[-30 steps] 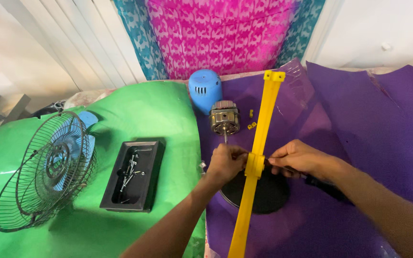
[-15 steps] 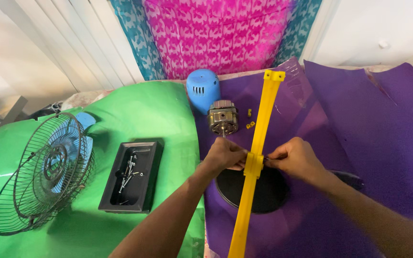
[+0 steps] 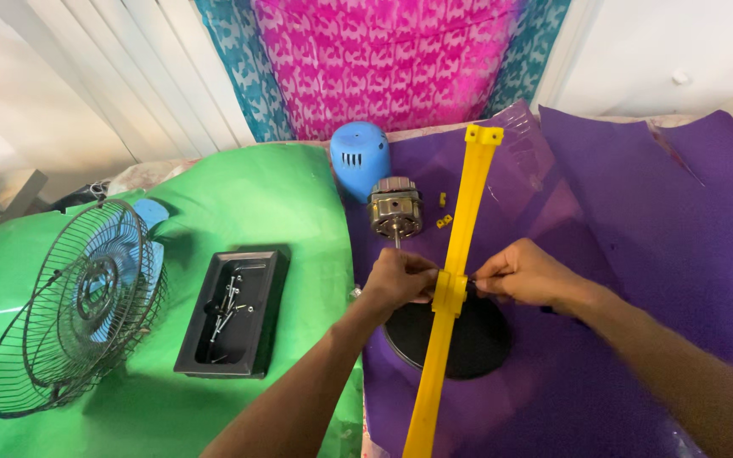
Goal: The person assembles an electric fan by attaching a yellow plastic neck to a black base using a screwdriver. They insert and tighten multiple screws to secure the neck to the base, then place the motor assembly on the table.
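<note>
Fingers of left hand (image 3: pixel 398 280) and right hand (image 3: pixel 526 273) pinched against collar of yellow stand (image 3: pixel 461 222), above black round base (image 3: pixel 468 339).

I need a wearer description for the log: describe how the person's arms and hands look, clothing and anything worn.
Both arms are bare from hand to the frame edge: no sleeves show. The left hand and right hand wear no gloves, and no rings, watch or bracelet show on the visible sides. The forearms are slim and enter from the bottom of the picture. No tattoos or bandages show.

left hand (image 3: pixel 399 278) curled shut, right hand (image 3: pixel 523 273) pinching, forearms converging
</note>
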